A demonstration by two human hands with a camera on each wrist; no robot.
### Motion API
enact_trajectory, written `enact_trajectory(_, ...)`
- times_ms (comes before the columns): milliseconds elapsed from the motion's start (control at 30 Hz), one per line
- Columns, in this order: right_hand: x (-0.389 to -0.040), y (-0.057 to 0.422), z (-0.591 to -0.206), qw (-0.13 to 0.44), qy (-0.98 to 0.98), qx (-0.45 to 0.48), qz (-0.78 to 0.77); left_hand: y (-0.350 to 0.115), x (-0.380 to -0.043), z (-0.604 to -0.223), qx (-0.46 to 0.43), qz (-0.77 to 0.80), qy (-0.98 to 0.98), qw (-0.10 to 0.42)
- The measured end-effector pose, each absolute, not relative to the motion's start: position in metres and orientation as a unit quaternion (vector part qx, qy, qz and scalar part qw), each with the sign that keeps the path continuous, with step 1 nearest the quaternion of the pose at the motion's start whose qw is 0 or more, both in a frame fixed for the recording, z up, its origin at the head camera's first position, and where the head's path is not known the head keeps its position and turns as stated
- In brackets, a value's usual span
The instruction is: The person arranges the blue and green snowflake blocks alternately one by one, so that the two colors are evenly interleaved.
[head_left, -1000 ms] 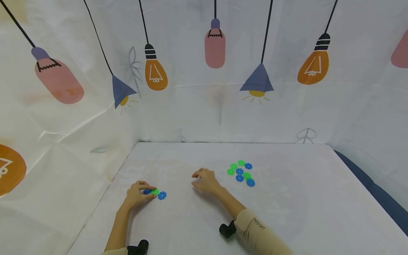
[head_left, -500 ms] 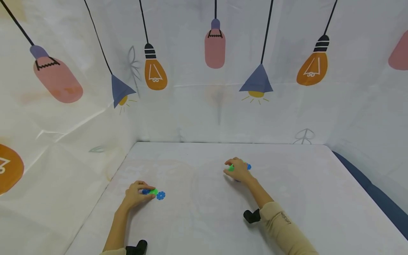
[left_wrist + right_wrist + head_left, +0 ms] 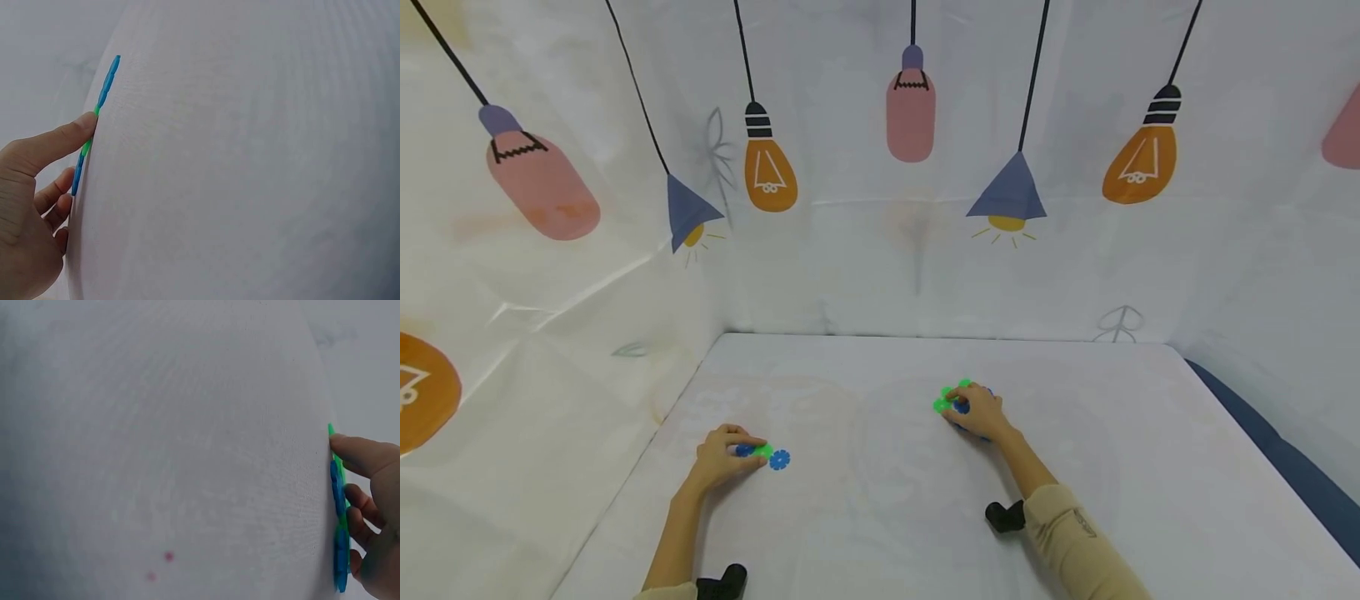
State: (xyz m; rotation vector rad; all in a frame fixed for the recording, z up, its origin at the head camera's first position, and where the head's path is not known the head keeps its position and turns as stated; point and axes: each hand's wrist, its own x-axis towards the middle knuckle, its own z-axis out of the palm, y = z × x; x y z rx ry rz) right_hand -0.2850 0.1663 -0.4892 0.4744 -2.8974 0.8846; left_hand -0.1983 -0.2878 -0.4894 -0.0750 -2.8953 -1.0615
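Observation:
My left hand (image 3: 724, 456) pinches a green notched plastic disc (image 3: 763, 451) between thumb and fingers at the table's left. One blue notched disc (image 3: 779, 459) joins its right side, and another blue disc (image 3: 744, 450) shows on the left, partly under the fingers. Edge-on in the left wrist view, the blue discs (image 3: 109, 81) and the green form one flat row. Over a loose cluster of discs, my right hand (image 3: 981, 412) has thumb and index finger at the edges of a green disc (image 3: 941, 406). A blue disc (image 3: 962, 407) shows inside its curved fingers; others are hidden beneath.
More green discs (image 3: 965, 384) lie just beyond the right hand. The white table (image 3: 865, 517) ends at a printed white cloth (image 3: 850, 275) behind and at the left. Dark blue material (image 3: 1262, 425) shows past the right edge. Each wrist wears a black mount (image 3: 1004, 517).
My right hand has travelled right from mid-table to the disc cluster and come down among the discs. The left hand and its joined row stay in place.

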Motion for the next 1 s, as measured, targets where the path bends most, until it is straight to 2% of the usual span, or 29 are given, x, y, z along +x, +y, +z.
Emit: enact_trajectory(1000, -0.2821, 0.1668, -0.4931, 0.047, -0.931, 0.138, 0.334, -0.2855, -0.1979, -0.4883, -0.019, -0.341, -0.939, 0.025)
